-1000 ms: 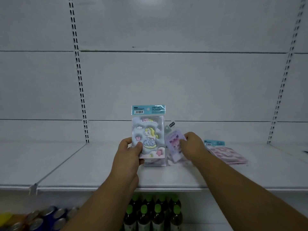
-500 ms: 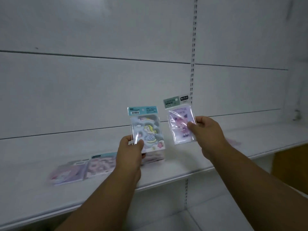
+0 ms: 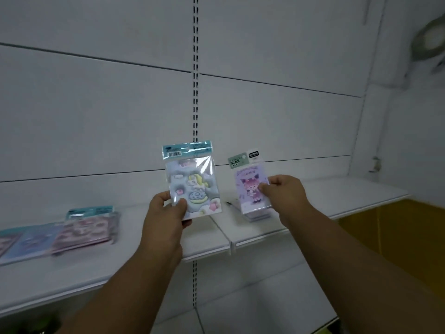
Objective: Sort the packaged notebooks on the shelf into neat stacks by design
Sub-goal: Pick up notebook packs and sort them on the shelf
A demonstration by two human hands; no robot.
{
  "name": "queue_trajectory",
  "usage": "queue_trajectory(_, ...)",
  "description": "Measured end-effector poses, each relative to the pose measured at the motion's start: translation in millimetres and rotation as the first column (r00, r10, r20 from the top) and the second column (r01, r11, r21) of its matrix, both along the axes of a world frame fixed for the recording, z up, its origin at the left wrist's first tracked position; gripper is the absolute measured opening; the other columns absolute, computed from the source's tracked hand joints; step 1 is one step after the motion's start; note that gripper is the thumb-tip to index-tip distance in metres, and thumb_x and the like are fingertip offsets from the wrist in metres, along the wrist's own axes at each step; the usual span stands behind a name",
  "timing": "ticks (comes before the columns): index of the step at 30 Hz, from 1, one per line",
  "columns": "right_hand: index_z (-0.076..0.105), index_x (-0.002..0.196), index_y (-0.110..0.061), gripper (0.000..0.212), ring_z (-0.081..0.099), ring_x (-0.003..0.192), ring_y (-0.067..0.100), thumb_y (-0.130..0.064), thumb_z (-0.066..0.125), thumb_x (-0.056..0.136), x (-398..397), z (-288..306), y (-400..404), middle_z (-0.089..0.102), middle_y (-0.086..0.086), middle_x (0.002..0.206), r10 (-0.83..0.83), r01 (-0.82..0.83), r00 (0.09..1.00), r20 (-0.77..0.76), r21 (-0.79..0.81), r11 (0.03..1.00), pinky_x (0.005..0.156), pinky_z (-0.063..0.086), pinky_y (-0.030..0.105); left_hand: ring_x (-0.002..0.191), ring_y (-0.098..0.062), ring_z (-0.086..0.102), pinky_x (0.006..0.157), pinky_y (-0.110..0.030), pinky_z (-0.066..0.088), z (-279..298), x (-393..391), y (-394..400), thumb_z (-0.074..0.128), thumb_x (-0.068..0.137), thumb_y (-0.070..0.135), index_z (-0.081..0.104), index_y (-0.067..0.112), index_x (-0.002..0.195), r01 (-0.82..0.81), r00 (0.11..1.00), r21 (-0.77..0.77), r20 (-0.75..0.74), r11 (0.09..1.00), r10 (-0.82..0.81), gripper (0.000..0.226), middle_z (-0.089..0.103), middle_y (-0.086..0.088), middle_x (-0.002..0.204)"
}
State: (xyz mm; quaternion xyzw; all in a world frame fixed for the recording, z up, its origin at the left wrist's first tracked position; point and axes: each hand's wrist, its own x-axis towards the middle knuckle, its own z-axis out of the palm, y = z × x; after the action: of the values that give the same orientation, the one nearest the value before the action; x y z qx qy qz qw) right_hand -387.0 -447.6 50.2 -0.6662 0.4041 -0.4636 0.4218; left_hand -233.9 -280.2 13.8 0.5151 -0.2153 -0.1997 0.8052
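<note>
My left hand (image 3: 166,213) pinches the lower left corner of a packaged unicorn notebook (image 3: 192,182) with a teal header, held upright in front of the shelf. My right hand (image 3: 285,195) grips the right edge of a packaged purple girl notebook (image 3: 250,186) with a green header, just above a small stack of similar purple notebooks (image 3: 257,214) on the right shelf board. On the left shelf board lie a pink notebook with a teal header (image 3: 84,231) and blurred blue and pink notebooks (image 3: 26,241) beside it.
The white shelf (image 3: 337,196) runs left to right, split by a slotted upright (image 3: 195,92) into two boards. A yellow surface (image 3: 390,227) shows below the right end. A lower white shelf (image 3: 240,317) sits underneath. A round fixture (image 3: 431,37) hangs top right.
My view has swung right along the shelf. Both hands moved right with their notebooks, and the purple notebook now hangs lower, over the small stack on the right board.
</note>
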Motion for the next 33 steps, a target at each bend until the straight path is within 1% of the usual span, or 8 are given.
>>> queue_trajectory(9, 0.067, 0.081, 0.005, 0.015, 0.063, 0.072, 0.029, -0.009, 0.064, 0.08, 34, -20, -97, 0.068, 0.024, 0.083, -0.02, 0.013, 0.964, -0.264, -0.028, 1.0, 0.077, 0.059, 0.051, 0.082, -0.02, 0.067, 0.066, -0.031, 0.051, 7, 10, -58, 0.054, 0.097, 0.007, 0.057, 0.018, 0.107, -0.043, 0.999, -0.032, 0.0, 0.999, 0.043, 0.016, 0.068, -0.004, 0.096)
queue_trajectory(13, 0.062, 0.087, -0.009, 0.008, 0.066, 0.088, 0.033, -0.01, 0.065, 0.08, 39, -22, -125, 0.066, 0.017, 0.095, 0.084, -0.07, 0.891, -0.446, 0.047, 0.996, 0.083, 0.059, 0.043, 0.086, -0.024, 0.069, 0.066, -0.032, 0.052, 2, 2, -78, 0.054, 0.097, 0.007, 0.057, 0.014, 0.115, -0.051, 0.999, -0.008, -0.008, 0.999, 0.051, 0.019, 0.07, -0.009, 0.102)
queue_trajectory(15, 0.058, 0.074, -0.01, 0.01, 0.068, 0.079, 0.031, -0.011, 0.068, 0.078, 40, -26, -134, 0.065, 0.014, 0.083, 0.119, -0.115, 0.851, -0.511, 0.039, 0.993, 0.068, 0.059, 0.034, 0.086, -0.024, 0.069, 0.067, -0.032, 0.052, 2, -4, -85, 0.054, 0.097, 0.006, 0.057, 0.013, 0.117, -0.072, 0.997, -0.013, 0.003, 0.997, 0.072, 0.021, 0.07, -0.01, 0.103)
queue_trajectory(17, 0.046, 0.056, -0.011, 0.029, 0.055, 0.054, 0.019, -0.015, 0.068, 0.075, 41, -33, -141, 0.053, 0.007, 0.061, 0.097, -0.176, 0.782, -0.616, -0.068, 0.982, 0.047, 0.041, 0.022, 0.085, -0.023, 0.07, 0.067, -0.032, 0.052, 2, -11, -92, 0.054, 0.097, 0.006, 0.057, 0.012, 0.116, -0.11, 0.994, -0.014, 0.023, 0.994, 0.11, 0.02, 0.07, -0.009, 0.101)
queue_trajectory(19, 0.038, 0.051, -0.012, 0.038, 0.039, 0.046, 0.012, -0.019, 0.068, 0.073, 41, -40, -148, 0.04, 0.002, 0.052, 0.063, -0.219, 0.745, -0.664, -0.154, 0.963, 0.043, 0.025, 0.022, 0.08, -0.02, 0.07, 0.063, -0.029, 0.052, 2, -19, -99, 0.053, 0.097, 0.005, 0.057, 0.013, 0.111, -0.15, 0.988, -0.011, 0.039, 0.989, 0.15, 0.017, 0.07, -0.008, 0.098)
queue_trajectory(25, 0.041, 0.061, -0.016, 0.035, 0.052, 0.069, 0.02, -0.032, 0.07, 0.075, 38, -56, -163, 0.043, -0.002, 0.063, 0.047, -0.354, 0.669, -0.742, -0.262, 0.898, 0.056, 0.035, 0.024, 0.081, -0.023, 0.069, 0.064, -0.032, 0.051, -3, -45, -123, 0.056, 0.095, 0.005, 0.058, 0.016, 0.108, -0.247, 0.968, 0.041, 0.064, 0.968, 0.244, 0.017, 0.07, -0.008, 0.098)
queue_trajectory(29, 0.056, 0.08, -0.005, 0.037, 0.06, 0.081, 0.028, -0.038, 0.051, 0.095, 26, -35, -168, 0.06, 0.01, 0.082, 0.175, -0.405, 0.812, -0.557, -0.32, 0.857, 0.07, 0.041, 0.031, 0.078, -0.02, 0.067, 0.063, -0.029, 0.05, -7, -68, -138, 0.056, 0.096, 0.005, 0.057, 0.017, 0.109, -0.26, 0.965, 0.078, 0.061, 0.962, 0.256, 0.018, 0.068, -0.004, 0.095)
queue_trajectory(33, 0.066, 0.096, -0.008, 0.039, 0.056, 0.067, 0.019, -0.043, 0.049, 0.096, 8, 15, -173, 0.065, 0.008, 0.086, 0.57, -0.568, 0.821, -0.021, 0.067, 0.82, 0.058, 0.041, 0.031, 0.077, -0.018, 0.067, 0.062, -0.028, 0.052, -6, -90, -161, 0.055, 0.096, 0.005, 0.058, 0.019, 0.102, -0.207, 0.976, 0.129, 0.087, 0.97, 0.197, 0.016, 0.068, -0.003, 0.095)
